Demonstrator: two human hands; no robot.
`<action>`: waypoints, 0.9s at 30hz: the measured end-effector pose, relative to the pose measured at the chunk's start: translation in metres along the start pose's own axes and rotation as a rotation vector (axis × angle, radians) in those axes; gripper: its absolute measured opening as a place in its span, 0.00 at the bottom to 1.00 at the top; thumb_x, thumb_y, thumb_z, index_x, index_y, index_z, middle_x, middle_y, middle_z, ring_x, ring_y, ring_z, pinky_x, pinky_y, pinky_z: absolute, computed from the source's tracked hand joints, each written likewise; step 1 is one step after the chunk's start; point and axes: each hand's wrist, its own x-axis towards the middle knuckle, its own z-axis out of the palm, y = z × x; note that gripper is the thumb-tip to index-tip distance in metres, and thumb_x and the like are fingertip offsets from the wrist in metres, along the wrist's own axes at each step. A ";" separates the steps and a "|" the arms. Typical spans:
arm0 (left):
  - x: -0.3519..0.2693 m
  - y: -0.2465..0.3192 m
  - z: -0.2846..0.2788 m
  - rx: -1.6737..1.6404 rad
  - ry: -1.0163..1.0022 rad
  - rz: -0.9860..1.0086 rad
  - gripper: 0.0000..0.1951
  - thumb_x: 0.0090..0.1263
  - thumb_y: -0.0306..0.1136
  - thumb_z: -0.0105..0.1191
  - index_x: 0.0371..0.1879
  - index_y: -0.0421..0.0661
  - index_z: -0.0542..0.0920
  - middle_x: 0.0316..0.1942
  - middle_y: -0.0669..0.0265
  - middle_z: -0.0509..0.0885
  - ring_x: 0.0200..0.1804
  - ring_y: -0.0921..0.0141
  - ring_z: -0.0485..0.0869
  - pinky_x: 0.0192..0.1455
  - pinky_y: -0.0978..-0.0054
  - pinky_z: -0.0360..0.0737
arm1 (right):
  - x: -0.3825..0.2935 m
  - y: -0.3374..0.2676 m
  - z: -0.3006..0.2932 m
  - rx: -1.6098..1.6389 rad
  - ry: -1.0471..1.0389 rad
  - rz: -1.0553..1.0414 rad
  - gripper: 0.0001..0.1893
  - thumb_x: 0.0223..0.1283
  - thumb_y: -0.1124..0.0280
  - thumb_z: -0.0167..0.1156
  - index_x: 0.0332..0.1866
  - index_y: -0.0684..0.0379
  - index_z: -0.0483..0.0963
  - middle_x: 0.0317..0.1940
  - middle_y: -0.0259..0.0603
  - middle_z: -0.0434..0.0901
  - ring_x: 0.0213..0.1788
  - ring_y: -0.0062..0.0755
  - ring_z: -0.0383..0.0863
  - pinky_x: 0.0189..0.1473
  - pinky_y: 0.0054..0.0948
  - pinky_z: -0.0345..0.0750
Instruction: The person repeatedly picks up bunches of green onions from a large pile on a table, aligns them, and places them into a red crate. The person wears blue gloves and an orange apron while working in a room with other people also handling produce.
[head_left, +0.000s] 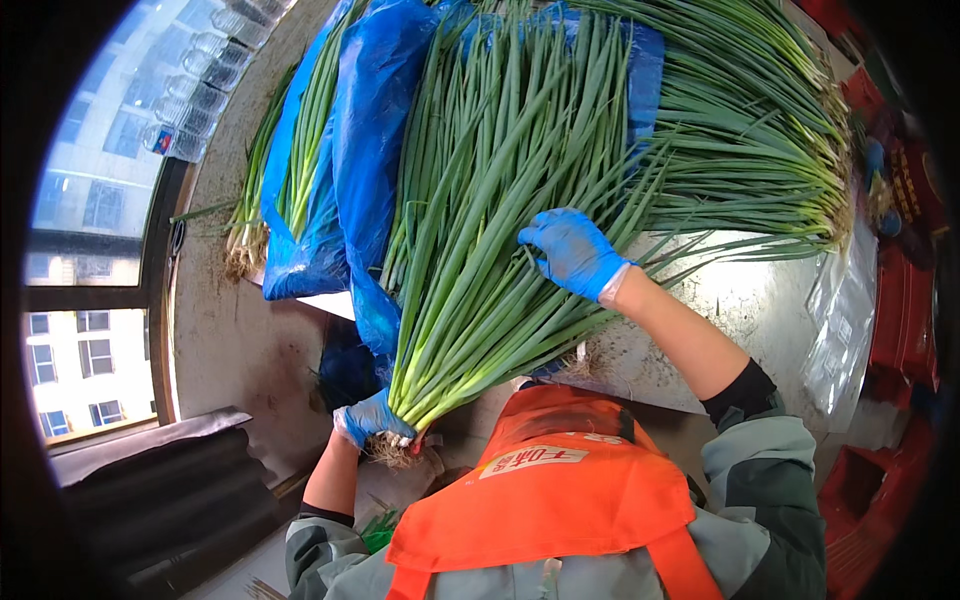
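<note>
A bunch of long green onions (457, 330) fans out in front of me, its white bases low and its leaves spreading up and right. My left hand (375, 420), in a blue glove, grips the bunch just above its hairy roots (396, 450). Over the leaves on the right is my gloved right hand (576, 253), its fingers bent and touching them. Whether a leaf is pinched there is hidden. Behind the held bunch, more green onions (517, 97) lie on a blue plastic bag (375, 112).
A large pile of green onions (750, 150) lies at the right on the metal tabletop (739, 300), roots outward. A clear plastic bag (836, 330) hangs at its right edge. Red crates (904, 315) stand beyond. Plastic bottles (199, 90) line the window at left.
</note>
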 end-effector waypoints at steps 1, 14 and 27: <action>0.000 0.001 -0.002 -0.011 -0.044 -0.045 0.30 0.55 0.32 0.69 0.58 0.42 0.74 0.45 0.66 0.84 0.48 0.72 0.81 0.52 0.73 0.78 | 0.001 -0.001 0.002 0.035 -0.039 -0.019 0.18 0.40 0.74 0.66 0.42 0.59 0.78 0.35 0.44 0.78 0.42 0.48 0.78 0.46 0.41 0.74; 0.001 0.000 0.003 0.134 0.208 0.202 0.34 0.44 0.26 0.72 0.54 0.42 0.74 0.41 0.65 0.83 0.41 0.73 0.79 0.46 0.73 0.79 | -0.019 -0.004 -0.007 0.820 -0.471 0.219 0.24 0.51 0.79 0.56 0.57 0.65 0.71 0.44 0.47 0.79 0.49 0.38 0.78 0.54 0.33 0.74; 0.014 -0.042 -0.007 0.285 0.267 0.314 0.24 0.47 0.35 0.71 0.45 0.45 0.80 0.39 0.60 0.85 0.41 0.63 0.80 0.46 0.67 0.77 | -0.043 -0.051 -0.004 1.105 -0.298 0.466 0.23 0.52 0.83 0.59 0.57 0.65 0.74 0.46 0.43 0.79 0.45 0.31 0.80 0.50 0.27 0.77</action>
